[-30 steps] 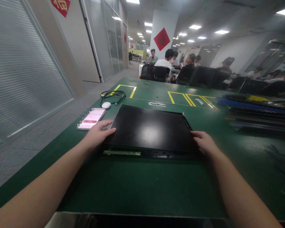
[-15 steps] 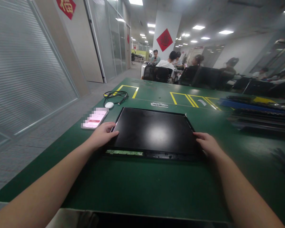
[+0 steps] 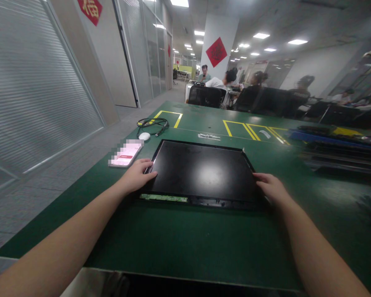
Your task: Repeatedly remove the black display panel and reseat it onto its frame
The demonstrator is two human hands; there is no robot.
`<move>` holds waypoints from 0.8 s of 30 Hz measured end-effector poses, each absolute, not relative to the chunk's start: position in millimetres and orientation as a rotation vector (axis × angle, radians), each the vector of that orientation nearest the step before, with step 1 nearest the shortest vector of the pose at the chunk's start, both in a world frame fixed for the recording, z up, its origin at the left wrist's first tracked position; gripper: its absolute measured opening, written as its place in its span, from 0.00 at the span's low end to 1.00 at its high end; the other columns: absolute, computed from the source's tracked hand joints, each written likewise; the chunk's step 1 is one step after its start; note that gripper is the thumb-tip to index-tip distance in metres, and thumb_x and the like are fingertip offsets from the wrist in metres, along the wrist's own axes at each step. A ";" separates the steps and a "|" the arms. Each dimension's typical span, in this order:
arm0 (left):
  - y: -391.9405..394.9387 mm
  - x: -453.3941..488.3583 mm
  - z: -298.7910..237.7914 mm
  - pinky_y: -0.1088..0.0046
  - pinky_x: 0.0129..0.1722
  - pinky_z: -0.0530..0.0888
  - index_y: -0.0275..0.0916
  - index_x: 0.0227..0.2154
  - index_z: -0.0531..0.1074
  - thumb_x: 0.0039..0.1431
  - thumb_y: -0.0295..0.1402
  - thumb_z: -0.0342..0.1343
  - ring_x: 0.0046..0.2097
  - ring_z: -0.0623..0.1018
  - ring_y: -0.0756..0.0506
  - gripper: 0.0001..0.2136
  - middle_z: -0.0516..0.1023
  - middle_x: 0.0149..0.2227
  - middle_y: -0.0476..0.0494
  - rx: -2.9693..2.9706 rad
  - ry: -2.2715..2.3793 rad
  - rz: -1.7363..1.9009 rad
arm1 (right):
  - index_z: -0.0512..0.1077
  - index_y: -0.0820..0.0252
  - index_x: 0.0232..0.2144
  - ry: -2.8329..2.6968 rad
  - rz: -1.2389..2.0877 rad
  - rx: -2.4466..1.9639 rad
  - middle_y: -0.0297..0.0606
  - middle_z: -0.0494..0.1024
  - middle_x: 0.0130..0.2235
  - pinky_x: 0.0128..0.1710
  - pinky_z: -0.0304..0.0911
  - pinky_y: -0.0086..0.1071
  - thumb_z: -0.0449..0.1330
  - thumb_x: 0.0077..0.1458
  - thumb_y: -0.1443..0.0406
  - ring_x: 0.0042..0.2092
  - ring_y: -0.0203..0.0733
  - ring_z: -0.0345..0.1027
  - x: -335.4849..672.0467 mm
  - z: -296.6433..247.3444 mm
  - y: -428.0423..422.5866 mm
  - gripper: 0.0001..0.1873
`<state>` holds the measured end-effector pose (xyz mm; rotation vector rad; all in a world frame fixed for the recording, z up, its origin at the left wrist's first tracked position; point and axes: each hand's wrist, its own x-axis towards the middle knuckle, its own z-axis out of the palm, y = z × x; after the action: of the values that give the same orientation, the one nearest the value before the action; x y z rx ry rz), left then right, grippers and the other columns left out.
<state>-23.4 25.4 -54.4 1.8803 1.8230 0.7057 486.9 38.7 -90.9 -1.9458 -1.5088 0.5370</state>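
Contact is made at both short sides of a black display panel (image 3: 200,169): by the left hand (image 3: 137,176) with thumb laid over the face and fingers along the rim, by the right hand (image 3: 272,189) with fingertips set at the opposite edge. Whether either side is firmly pinched or only steadied cannot be told, since the undersides are hidden. The panel is seated within a dark frame (image 3: 200,144) and is carried flat by the green worktop (image 3: 179,239), set back from its near edge. Along the panel's near side, a green circuit strip (image 3: 163,198) is left exposed. By the worktop's left edge a phone (image 3: 126,153) is placed, with a white rounded object (image 3: 144,136) and a coiled cable (image 3: 157,133) beyond it.

The face could be smudged or stressed if it were pressed by the left thumb. If the sides were pushed unevenly, the panel might be skewed in its frame; the bare strip could be damaged if knocked.
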 end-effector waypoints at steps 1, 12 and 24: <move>25.5 -23.6 -54.5 0.56 0.59 0.69 0.37 0.48 0.80 0.48 0.49 0.59 0.61 0.72 0.30 0.27 0.71 0.61 0.31 1.889 1.827 0.693 | 0.81 0.59 0.47 -1.511 0.524 -1.950 0.44 0.82 0.47 0.49 0.69 0.39 0.59 0.47 0.69 0.44 0.47 0.76 487.0 -90.7 38.6 0.23; 25.2 -21.8 -54.9 0.54 0.63 0.65 0.35 0.47 0.80 0.50 0.48 0.59 0.62 0.70 0.28 0.26 0.70 0.61 0.30 1.914 1.828 0.685 | 0.78 0.61 0.51 -1.489 0.570 -1.970 0.48 0.80 0.51 0.50 0.69 0.41 0.58 0.49 0.68 0.47 0.48 0.76 487.3 -92.4 38.0 0.25; 11.2 -28.2 -31.8 0.50 0.65 0.61 0.41 0.59 0.72 0.53 0.53 0.59 0.67 0.63 0.29 0.33 0.60 0.69 0.32 2.280 1.579 0.476 | 0.80 0.59 0.48 -1.491 0.539 -1.941 0.44 0.82 0.45 0.50 0.68 0.37 0.60 0.44 0.70 0.46 0.47 0.76 486.7 -93.4 38.2 0.26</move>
<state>-28.2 11.2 -31.8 2.2802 1.5788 0.4757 486.7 38.2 -93.4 -1.9411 -1.4905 0.5395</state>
